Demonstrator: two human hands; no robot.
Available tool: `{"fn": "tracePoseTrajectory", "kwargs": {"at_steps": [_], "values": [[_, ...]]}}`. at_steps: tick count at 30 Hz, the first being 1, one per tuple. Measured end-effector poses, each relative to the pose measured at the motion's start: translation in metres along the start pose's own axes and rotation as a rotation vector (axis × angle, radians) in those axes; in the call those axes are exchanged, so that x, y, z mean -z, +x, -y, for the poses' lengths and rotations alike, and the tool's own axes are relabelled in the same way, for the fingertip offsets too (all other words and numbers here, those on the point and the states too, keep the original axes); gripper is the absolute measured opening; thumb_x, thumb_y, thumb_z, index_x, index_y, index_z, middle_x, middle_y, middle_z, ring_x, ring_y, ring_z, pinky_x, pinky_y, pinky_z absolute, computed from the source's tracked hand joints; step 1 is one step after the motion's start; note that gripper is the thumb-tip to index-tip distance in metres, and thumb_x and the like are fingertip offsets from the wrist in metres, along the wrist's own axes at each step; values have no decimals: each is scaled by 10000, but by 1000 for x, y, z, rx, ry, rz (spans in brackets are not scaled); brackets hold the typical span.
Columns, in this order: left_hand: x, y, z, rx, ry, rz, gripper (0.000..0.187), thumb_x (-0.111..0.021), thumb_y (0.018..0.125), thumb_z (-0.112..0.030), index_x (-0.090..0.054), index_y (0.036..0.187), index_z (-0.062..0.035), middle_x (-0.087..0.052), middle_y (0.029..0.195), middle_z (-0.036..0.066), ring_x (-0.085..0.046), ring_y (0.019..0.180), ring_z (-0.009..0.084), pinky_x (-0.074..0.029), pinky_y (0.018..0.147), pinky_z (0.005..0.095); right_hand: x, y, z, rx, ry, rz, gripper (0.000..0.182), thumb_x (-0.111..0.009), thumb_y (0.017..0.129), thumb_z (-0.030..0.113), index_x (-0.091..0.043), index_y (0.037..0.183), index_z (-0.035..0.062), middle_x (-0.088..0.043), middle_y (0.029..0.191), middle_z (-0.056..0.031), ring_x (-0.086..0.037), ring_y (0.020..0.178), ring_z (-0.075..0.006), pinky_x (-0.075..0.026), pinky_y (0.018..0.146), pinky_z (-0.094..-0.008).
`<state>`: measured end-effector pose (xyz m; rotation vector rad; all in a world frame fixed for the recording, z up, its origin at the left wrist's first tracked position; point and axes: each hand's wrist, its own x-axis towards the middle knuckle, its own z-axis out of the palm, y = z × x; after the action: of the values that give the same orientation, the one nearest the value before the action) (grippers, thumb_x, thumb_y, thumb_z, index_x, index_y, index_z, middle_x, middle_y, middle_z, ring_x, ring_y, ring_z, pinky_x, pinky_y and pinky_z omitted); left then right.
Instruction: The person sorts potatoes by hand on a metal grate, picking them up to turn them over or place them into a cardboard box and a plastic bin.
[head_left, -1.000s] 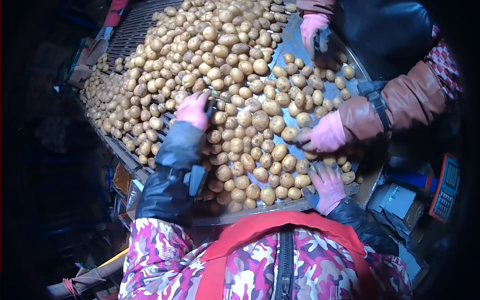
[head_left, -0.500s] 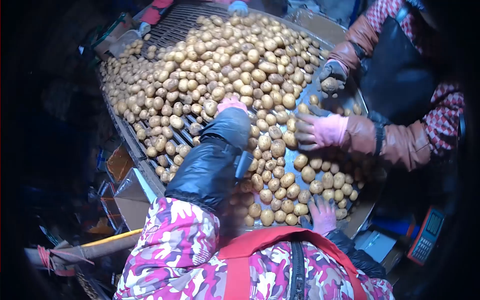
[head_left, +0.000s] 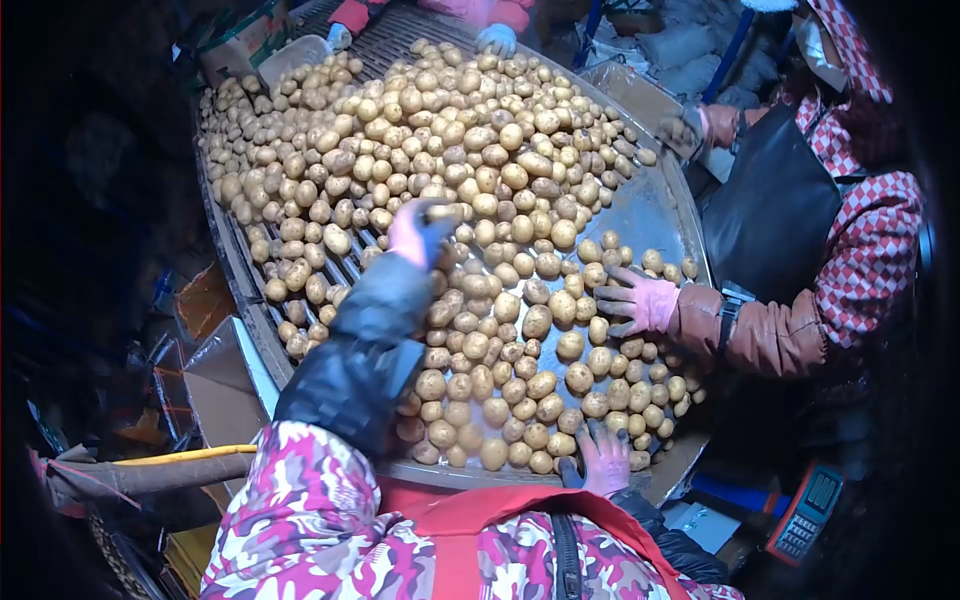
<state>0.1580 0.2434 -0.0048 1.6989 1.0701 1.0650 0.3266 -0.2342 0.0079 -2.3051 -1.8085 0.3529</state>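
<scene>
Potatoes (head_left: 470,135) cover much of a large sorting table with a slatted part and a smooth metal part (head_left: 655,200). My left hand (head_left: 415,232), in a pink glove with dark fingers, is over the potatoes at the middle of the heap, smeared by motion. Its fingers bend toward a potato, and I cannot tell whether it is gripped. Near the front edge, my right hand (head_left: 604,458) in a similar glove lies with fingers spread against the nearest potatoes (head_left: 565,420).
A co-worker at right has one gloved hand (head_left: 640,300) among the potatoes and the other (head_left: 683,132) by a cardboard box (head_left: 630,95). Another person's blue-gloved hand (head_left: 497,40) is at the far edge. A calculator-like device (head_left: 806,512) sits at lower right, and a wrapped pole (head_left: 150,478) at left.
My left hand has lifted and shifted left across the heap, while my right hand stays by the front potatoes. The co-worker's far hand, earlier holding a potato, has moved away toward the box.
</scene>
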Motion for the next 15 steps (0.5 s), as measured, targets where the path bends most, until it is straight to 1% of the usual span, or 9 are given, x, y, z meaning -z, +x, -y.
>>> {"fn": "tracePoseTrajectory", "kwargs": {"at_steps": [3,5,6,7,9,10,11,14,15], "values": [[64,5,12,228,-472,-178,487,-847,824,-140,-662,1254,-5,-694,1001,113,-658,864,224,-561,814,348,-7,-4,0,-12,14,1,645,-690,884,451,-586,1405,85,-534,1473,-199,-515,1300,-425,-333,1132,-638],[85,13,4,346,-206,-101,558,-837,832,-149,-623,1321,13,-709,1040,160,-674,910,256,-567,855,372,-7,-3,-2,-11,-3,-1,646,-691,884,451,-586,1406,85,-532,1476,-198,-512,1303,-422,-331,1135,-639],[77,21,21,307,-2,-92,627,-852,817,-261,-628,1329,24,-727,1129,210,-701,977,278,-569,890,384,-5,-1,-2,-6,19,10,644,-689,888,453,-585,1407,86,-522,1483,-200,-500,1314,-423,-330,1138,-638],[73,27,6,305,484,46,712,-863,783,-409,-649,1304,27,-717,1217,248,-715,1085,328,-566,945,407,-5,-1,-2,-8,20,6,643,-688,890,453,-585,1408,86,-522,1481,-199,-501,1314,-421,-328,1140,-639],[51,28,-7,285,810,219,778,-857,754,-530,-674,1287,7,-697,1272,262,-688,1183,376,-553,998,428,-3,-1,-1,-5,15,6,640,-686,893,452,-584,1408,86,-522,1477,-198,-503,1314,-416,-325,1145,-641],[37,20,-27,312,966,163,796,-809,805,-579,-665,1286,39,-697,1252,280,-669,1185,434,-524,1019,473,-5,-1,-2,-4,13,1,638,-683,895,450,-583,1409,85,-533,1463,-196,-516,1306,-412,-319,1151,-645],[32,33,-20,428,971,156,827,-797,799,-625,-669,1292,27,-685,1293,269,-662,1193,434,-523,1029,478,-4,-1,-1,-11,8,4,638,-682,895,450,-583,1409,85,-535,1461,-195,-518,1305,-412,-318,1151,-645],[48,44,-11,384,752,229,718,-766,854,-600,-708,1259,-11,-747,1216,199,-713,1127,346,-552,971,412,-5,-2,-2,-24,-12,27,650,-680,891,458,-581,1412,81,-542,1452,-201,-522,1304,-417,-318,1152,-647],[54,43,16,357,315,197,706,-735,865,-642,-723,1229,-37,-741,1078,142,-685,956,275,-550,838,380,-5,-1,-4,-17,-4,16,651,-681,889,460,-582,1409,81,-544,1450,-203,-523,1303,-416,-319,1152,-647]]}}
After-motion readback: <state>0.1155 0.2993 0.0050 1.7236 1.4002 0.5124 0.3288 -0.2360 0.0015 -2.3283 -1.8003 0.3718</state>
